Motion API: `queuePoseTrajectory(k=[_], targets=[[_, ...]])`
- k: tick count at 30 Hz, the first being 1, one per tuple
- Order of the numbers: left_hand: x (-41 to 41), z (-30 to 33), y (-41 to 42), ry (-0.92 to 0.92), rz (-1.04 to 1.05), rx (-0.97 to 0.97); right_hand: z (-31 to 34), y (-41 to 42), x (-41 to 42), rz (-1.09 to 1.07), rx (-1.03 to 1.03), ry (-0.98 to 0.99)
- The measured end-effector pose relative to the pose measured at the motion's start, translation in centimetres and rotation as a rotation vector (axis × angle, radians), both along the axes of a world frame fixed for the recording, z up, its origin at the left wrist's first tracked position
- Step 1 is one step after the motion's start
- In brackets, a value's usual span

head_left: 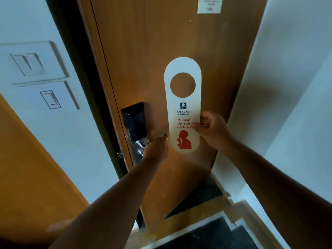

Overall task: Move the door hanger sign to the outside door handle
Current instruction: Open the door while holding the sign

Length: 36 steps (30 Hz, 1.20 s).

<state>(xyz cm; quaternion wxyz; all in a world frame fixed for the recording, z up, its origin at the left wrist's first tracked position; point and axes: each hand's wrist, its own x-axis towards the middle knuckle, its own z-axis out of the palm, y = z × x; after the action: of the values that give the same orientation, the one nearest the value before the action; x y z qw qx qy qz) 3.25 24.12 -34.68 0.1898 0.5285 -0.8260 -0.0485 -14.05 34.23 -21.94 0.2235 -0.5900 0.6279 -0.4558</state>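
The right hand (pixel 210 130) pinches the sign (pixel 183 106), holding it up in front of the door (pixel 143 51). The left hand (pixel 156 146) is closed on the handle (pixel 139 145). The sign is off, but not yet hung outside.

The white door hanger sign (pixel 182 105) (red "Please do not disturb" lettering, round hole uppermost) stands upright before the wooden door (pixel 143 60), near its handle-side edge.
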Motion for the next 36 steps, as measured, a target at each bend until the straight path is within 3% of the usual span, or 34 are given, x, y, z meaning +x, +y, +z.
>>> queuePoseTrajectory(k=[4,11,16,20,23,28,36], targets=[[-1.1,0.8,5.3,0.015,-0.152,0.043,0.6,6.6,-0.4,-0.051,0.014,-0.015],[0.5,0.9,14.1,0.182,-0.597,0.149,2.3,18.5,0.3,-0.191,-0.024,-0.053],[4.5,1.5,17.5,0.147,-0.919,0.049,2.8,24.8,2.6,-0.361,-0.060,-0.142],[6.2,2.4,16.5,0.140,-1.068,-0.137,3.0,27.3,5.7,-0.420,-0.083,-0.169],[5.9,2.8,14.6,0.152,-1.073,-0.205,3.0,28.0,7.9,-0.482,-0.120,-0.191],[0.9,3.4,12.8,0.025,-1.007,-0.112,2.9,27.9,9.8,-0.587,-0.116,-0.152],[-9.5,2.9,14.0,-0.002,-1.153,0.049,2.0,27.7,6.3,-0.671,-0.139,-0.126]])
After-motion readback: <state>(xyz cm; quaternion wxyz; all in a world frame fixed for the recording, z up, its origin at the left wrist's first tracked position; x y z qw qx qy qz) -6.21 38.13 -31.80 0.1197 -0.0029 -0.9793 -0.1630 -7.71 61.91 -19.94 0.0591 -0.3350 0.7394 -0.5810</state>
